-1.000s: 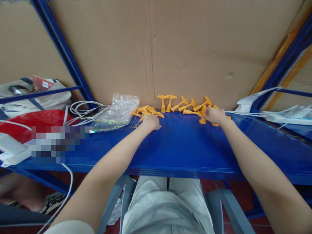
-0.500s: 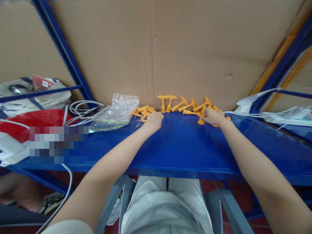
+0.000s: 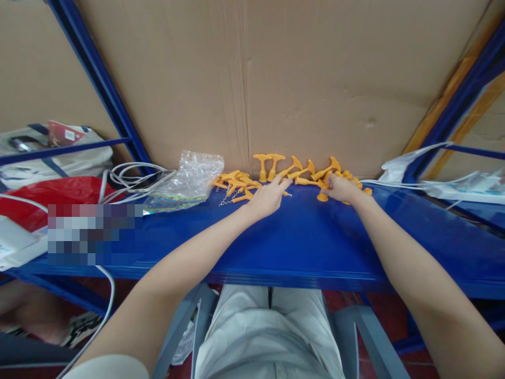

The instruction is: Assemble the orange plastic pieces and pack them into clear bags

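My left hand [image 3: 272,197] is over the table, fingers reaching forward and slightly apart. A metal spiral [image 3: 288,195] pokes out at its right side, apparently from a corkscrew mostly hidden under the hand. Left of it lies a heap of yellow corkscrews [image 3: 236,181], their bare spirals showing. My right hand [image 3: 342,188] has its fingers closed in among a pile of yellow plastic pieces [image 3: 351,178]; its fingertips are partly hidden. Just beneath them shows a flared yellow piece [image 3: 322,196]. Between the hands, T-shaped yellow corkscrews [image 3: 273,167] stand upright and others lean along the cardboard.
A clear plastic bag [image 3: 197,173] lies left of the heap, with white cables [image 3: 134,171] and a red bag [image 3: 59,195] beyond it. Cardboard [image 3: 307,79] walls off the back of the blue table [image 3: 292,242]. Blue posts [image 3: 106,84] rise at both sides.
My left hand has moved right, away from the corkscrew heap, and its fingers have extended; a metal spiral now shows beside it. My right hand has stayed at the right-hand pile.
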Demonstrator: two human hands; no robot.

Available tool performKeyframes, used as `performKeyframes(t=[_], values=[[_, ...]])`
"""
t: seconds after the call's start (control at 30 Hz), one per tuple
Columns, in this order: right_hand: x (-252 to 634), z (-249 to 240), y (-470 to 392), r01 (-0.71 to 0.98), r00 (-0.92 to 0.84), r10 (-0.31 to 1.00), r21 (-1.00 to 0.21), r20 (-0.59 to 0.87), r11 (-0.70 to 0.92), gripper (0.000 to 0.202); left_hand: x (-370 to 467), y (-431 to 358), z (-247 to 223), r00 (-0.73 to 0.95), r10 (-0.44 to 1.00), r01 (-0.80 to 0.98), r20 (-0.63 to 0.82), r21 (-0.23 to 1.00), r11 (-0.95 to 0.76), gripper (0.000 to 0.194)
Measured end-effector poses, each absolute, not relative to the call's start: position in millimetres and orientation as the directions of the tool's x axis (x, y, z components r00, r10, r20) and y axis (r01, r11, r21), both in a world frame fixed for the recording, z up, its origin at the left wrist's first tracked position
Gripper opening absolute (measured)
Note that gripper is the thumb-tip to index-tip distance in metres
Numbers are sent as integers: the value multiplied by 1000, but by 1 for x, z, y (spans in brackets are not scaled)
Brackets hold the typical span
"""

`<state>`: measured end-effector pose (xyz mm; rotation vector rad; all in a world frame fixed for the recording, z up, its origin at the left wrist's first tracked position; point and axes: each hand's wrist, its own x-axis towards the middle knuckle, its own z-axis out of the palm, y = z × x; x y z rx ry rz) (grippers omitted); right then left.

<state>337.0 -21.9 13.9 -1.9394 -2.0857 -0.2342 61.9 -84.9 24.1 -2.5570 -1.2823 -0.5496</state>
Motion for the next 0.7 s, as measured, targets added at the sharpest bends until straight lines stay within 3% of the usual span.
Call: performKeyframes(t=[0.1,0.27,0.47,0.7], values=[[332,16,-26,994,-35,958,-93,284,64,29,61,-72,12,529,753,802,391,61,-594,43],[322,23,-35,995,6,965,-96,263,20,27,54,-54,5,380,874,889,304,142,-436,34],[322,21,-33,995,-19,960,-89,279,46,26,46,-55,13,292,944,954,154,15,-298,36],[315,17,-34,984,21,960,-176,280,29,30,48,-61,20,269,960,961,77,-93,-262,44]])
